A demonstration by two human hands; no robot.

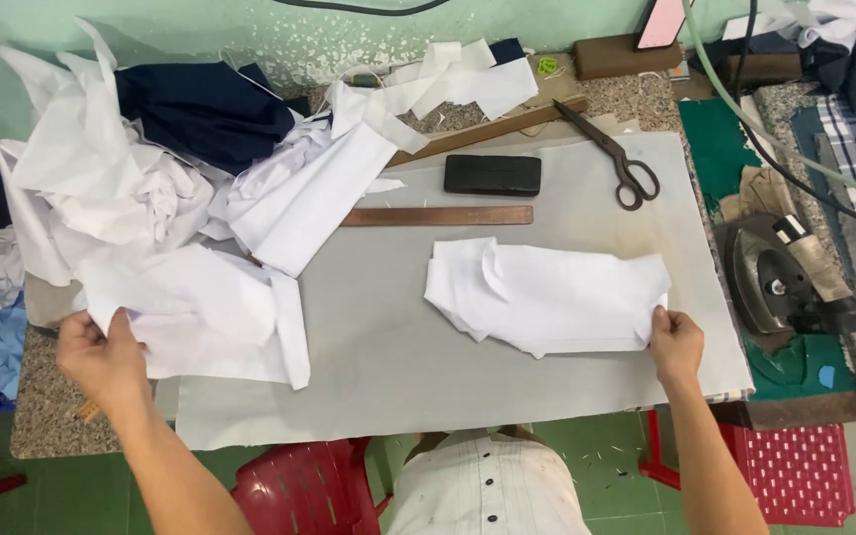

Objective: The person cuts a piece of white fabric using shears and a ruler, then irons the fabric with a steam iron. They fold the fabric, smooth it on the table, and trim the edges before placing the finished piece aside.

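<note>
Far left: big messy heap of white cloth (151,188), plus some navy fabric (205,109) behind. Left hand (101,357) gripping the edge of one white piece (220,317) off that heap, fingers curled on it. Middle of the grey mat (398,347): wooden ruler (438,216), black block (492,174), scissors (616,159). Right hand (676,342) pinching the corner of a folded white piece (547,292) lying flat. Iron (770,272) parked far right. Looks early on, only one piece laid out, plenty left in the pile.

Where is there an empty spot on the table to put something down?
Bare grey cloth lies between the left hand's white pieces and the folded white piece, below the wooden ruler. The far-left heap is crowded.
</note>
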